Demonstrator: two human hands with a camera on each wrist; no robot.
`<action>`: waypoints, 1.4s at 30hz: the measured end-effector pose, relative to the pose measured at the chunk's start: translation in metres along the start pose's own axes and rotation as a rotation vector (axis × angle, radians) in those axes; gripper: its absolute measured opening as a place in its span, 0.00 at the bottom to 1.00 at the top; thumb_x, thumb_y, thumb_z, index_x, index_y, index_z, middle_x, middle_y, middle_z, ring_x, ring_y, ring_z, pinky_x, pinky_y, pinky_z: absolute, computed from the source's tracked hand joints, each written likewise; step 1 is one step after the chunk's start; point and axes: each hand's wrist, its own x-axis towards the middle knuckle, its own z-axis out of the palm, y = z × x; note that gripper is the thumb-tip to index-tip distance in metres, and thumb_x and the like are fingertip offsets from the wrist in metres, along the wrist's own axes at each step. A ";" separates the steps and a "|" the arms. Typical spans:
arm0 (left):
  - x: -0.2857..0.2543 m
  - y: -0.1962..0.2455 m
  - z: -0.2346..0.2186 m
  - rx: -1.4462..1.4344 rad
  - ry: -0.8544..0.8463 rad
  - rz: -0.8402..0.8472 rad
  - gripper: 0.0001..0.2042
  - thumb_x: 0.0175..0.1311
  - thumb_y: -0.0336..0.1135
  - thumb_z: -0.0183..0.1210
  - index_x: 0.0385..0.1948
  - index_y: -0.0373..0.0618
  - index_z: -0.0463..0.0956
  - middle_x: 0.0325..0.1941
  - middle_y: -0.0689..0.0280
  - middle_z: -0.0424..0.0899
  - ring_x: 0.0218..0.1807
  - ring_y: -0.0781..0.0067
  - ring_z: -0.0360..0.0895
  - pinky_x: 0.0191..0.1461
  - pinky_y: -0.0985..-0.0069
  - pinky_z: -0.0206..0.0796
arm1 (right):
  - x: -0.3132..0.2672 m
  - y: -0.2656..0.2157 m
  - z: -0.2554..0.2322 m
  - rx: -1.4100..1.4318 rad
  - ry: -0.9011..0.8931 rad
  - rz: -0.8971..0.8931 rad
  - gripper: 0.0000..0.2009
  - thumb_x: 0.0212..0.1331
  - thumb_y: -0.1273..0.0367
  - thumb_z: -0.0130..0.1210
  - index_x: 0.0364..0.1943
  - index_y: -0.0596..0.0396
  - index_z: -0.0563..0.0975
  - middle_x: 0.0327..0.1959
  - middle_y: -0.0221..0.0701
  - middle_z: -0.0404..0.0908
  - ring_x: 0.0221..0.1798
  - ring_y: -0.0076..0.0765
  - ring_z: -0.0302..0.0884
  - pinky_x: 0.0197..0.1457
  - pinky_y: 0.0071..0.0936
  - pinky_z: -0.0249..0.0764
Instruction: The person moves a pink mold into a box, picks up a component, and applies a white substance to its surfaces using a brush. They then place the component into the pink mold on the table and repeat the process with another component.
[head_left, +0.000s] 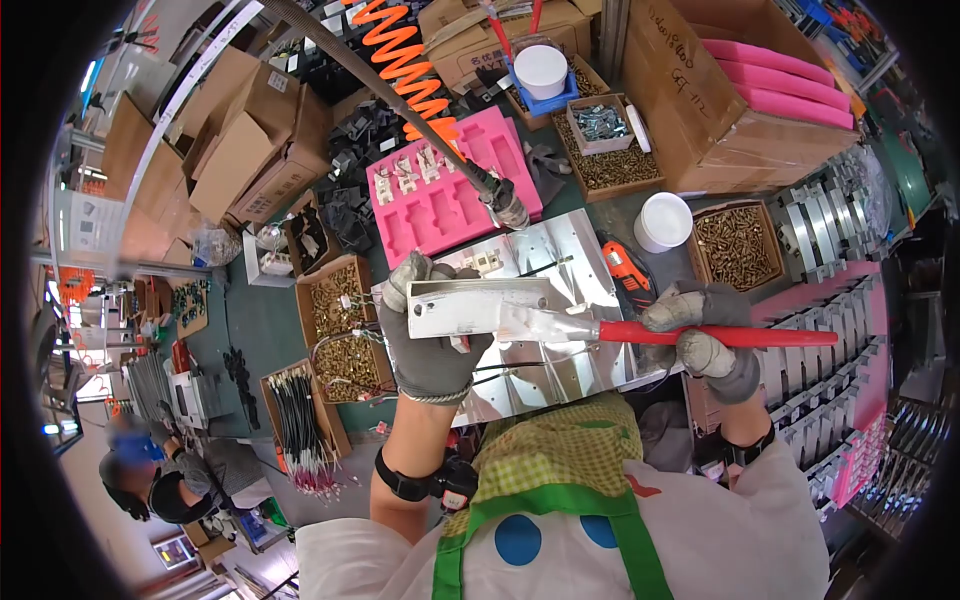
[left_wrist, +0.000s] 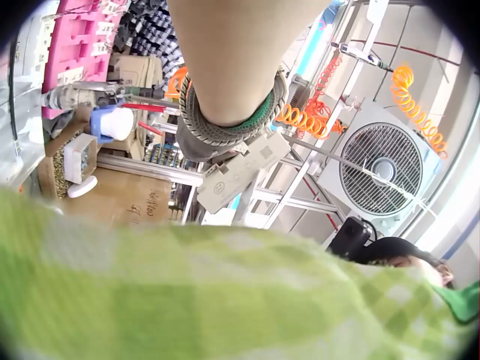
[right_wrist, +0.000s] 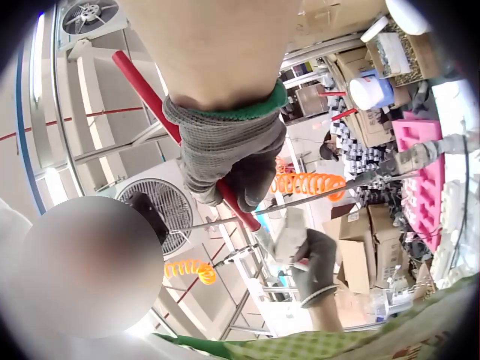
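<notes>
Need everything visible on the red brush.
The brush has a long, smooth-looking red handle, perhaps plastic, and a pale, whitish tip whose material is unclear. Held aloft, it lies nearly level across the head view, tip leftward. The gloved right hand grips the handle; the tip appears to touch the channel.

- Part of my left hand [head_left: 432,358] hides behind the pale channel [head_left: 470,305].
- My right hand [head_left: 712,355] covers the middle of the red handle [head_left: 790,338].
- The left wrist view's bottom edge crops my checked apron [left_wrist: 187,292].
</notes>
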 end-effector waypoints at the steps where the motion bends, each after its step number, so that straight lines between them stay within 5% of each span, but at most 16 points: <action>1: -0.002 -0.001 0.002 0.262 -0.034 0.172 0.09 0.59 0.41 0.44 0.24 0.48 0.67 0.22 0.69 0.69 0.27 0.73 0.68 0.32 0.75 0.65 | 0.000 0.002 -0.015 -0.040 -0.136 -0.034 0.18 0.48 0.62 0.55 0.36 0.64 0.76 0.28 0.40 0.77 0.24 0.30 0.75 0.28 0.23 0.72; 2: -0.004 -0.003 0.004 0.488 -0.028 0.346 0.09 0.59 0.41 0.44 0.24 0.49 0.67 0.22 0.69 0.69 0.28 0.73 0.67 0.32 0.74 0.65 | -0.002 0.002 -0.020 -0.006 -0.111 -0.017 0.18 0.48 0.61 0.55 0.36 0.64 0.76 0.28 0.40 0.77 0.24 0.30 0.75 0.28 0.23 0.72; 7: 0.006 0.008 -0.013 -0.447 -0.351 -0.179 0.03 0.58 0.33 0.47 0.30 0.47 0.65 0.25 0.68 0.68 0.32 0.77 0.65 0.35 0.76 0.65 | -0.004 -0.003 -0.020 0.076 -0.092 -0.036 0.18 0.50 0.60 0.54 0.35 0.64 0.76 0.28 0.41 0.77 0.25 0.31 0.75 0.29 0.24 0.72; 11: -0.006 -0.010 -0.013 0.646 -0.124 0.619 0.17 0.55 0.39 0.54 0.42 0.43 0.61 0.35 0.63 0.70 0.38 0.72 0.68 0.42 0.73 0.67 | 0.003 0.003 -0.014 0.100 -0.175 0.012 0.15 0.49 0.68 0.52 0.39 0.65 0.75 0.34 0.39 0.78 0.31 0.28 0.76 0.33 0.22 0.73; 14: -0.003 -0.007 -0.018 0.669 -0.210 0.600 0.21 0.57 0.46 0.51 0.45 0.42 0.60 0.37 0.60 0.69 0.38 0.69 0.69 0.43 0.73 0.66 | -0.002 -0.010 -0.036 -0.035 -0.131 0.030 0.16 0.49 0.66 0.51 0.35 0.67 0.76 0.30 0.42 0.77 0.31 0.34 0.75 0.35 0.27 0.71; 17: 0.017 -0.016 -0.091 0.494 -0.218 0.187 0.25 0.55 0.52 0.47 0.50 0.47 0.60 0.46 0.64 0.68 0.44 0.65 0.70 0.46 0.68 0.66 | -0.009 -0.033 -0.025 0.103 -0.112 0.166 0.14 0.50 0.69 0.51 0.38 0.66 0.75 0.35 0.40 0.77 0.38 0.33 0.74 0.42 0.27 0.69; 19: 0.006 -0.017 -0.038 0.424 -0.079 0.078 0.18 0.56 0.48 0.48 0.40 0.43 0.67 0.40 0.63 0.72 0.41 0.67 0.71 0.42 0.71 0.66 | 0.002 -0.034 -0.006 0.124 -0.226 0.133 0.14 0.52 0.70 0.50 0.41 0.65 0.73 0.36 0.39 0.76 0.38 0.31 0.74 0.42 0.26 0.69; 20: 0.003 0.001 -0.012 -0.193 -0.036 -0.431 0.14 0.56 0.43 0.50 0.29 0.39 0.73 0.36 0.60 0.75 0.39 0.69 0.71 0.39 0.73 0.66 | 0.005 -0.032 0.000 0.036 -0.264 0.123 0.15 0.53 0.70 0.50 0.43 0.65 0.72 0.36 0.39 0.76 0.37 0.31 0.74 0.41 0.26 0.69; 21: -0.001 0.005 0.008 -0.195 0.129 -0.384 0.14 0.56 0.43 0.48 0.27 0.40 0.72 0.32 0.59 0.76 0.34 0.67 0.73 0.34 0.72 0.69 | 0.002 -0.030 -0.003 0.041 -0.252 0.096 0.15 0.53 0.70 0.50 0.43 0.65 0.72 0.35 0.39 0.76 0.37 0.30 0.74 0.40 0.25 0.69; 22: 0.008 -0.007 -0.014 0.542 -0.280 0.097 0.16 0.56 0.46 0.47 0.33 0.41 0.70 0.33 0.61 0.75 0.34 0.67 0.73 0.36 0.71 0.69 | 0.000 -0.024 -0.009 0.046 -0.244 0.072 0.15 0.53 0.69 0.50 0.43 0.65 0.72 0.35 0.38 0.76 0.36 0.29 0.74 0.40 0.24 0.68; 23: 0.017 -0.020 -0.037 1.157 -0.278 0.792 0.18 0.57 0.49 0.46 0.39 0.43 0.67 0.34 0.63 0.74 0.35 0.67 0.73 0.38 0.71 0.70 | -0.001 -0.021 -0.016 0.052 -0.236 0.052 0.16 0.53 0.68 0.50 0.43 0.65 0.72 0.34 0.38 0.76 0.35 0.28 0.73 0.39 0.23 0.68; 24: 0.006 0.001 -0.014 1.415 -0.341 0.876 0.16 0.56 0.45 0.47 0.29 0.38 0.72 0.28 0.59 0.77 0.29 0.66 0.74 0.34 0.70 0.70 | -0.004 -0.024 -0.024 0.057 -0.223 0.101 0.16 0.53 0.68 0.50 0.43 0.65 0.72 0.34 0.38 0.76 0.34 0.27 0.73 0.38 0.23 0.68; 31: -0.002 0.005 0.007 -0.149 0.161 -0.271 0.20 0.56 0.47 0.46 0.33 0.35 0.72 0.26 0.59 0.77 0.29 0.65 0.75 0.34 0.69 0.71 | -0.014 -0.055 -0.018 0.184 -0.105 0.109 0.14 0.54 0.70 0.50 0.43 0.64 0.73 0.33 0.38 0.76 0.32 0.25 0.73 0.33 0.23 0.68; 34: 0.008 0.007 -0.009 -0.128 -0.103 -0.329 0.19 0.57 0.45 0.46 0.33 0.34 0.71 0.26 0.59 0.76 0.28 0.65 0.75 0.33 0.72 0.70 | -0.005 -0.033 -0.016 0.092 -0.200 0.033 0.14 0.56 0.68 0.48 0.44 0.63 0.72 0.36 0.31 0.74 0.32 0.20 0.70 0.34 0.19 0.67; 40: -0.003 0.003 0.000 0.432 0.130 0.468 0.12 0.57 0.38 0.48 0.30 0.35 0.69 0.25 0.60 0.75 0.27 0.66 0.74 0.32 0.76 0.68 | -0.013 -0.021 -0.037 0.135 -0.099 0.132 0.17 0.56 0.64 0.48 0.45 0.64 0.71 0.34 0.31 0.73 0.31 0.22 0.69 0.35 0.18 0.66; 42: -0.003 0.005 0.000 0.164 0.024 0.105 0.12 0.58 0.38 0.48 0.29 0.36 0.70 0.25 0.62 0.75 0.26 0.68 0.73 0.31 0.75 0.68 | -0.011 -0.028 -0.025 0.140 -0.138 0.051 0.18 0.56 0.63 0.49 0.45 0.63 0.71 0.32 0.33 0.73 0.31 0.22 0.69 0.34 0.19 0.67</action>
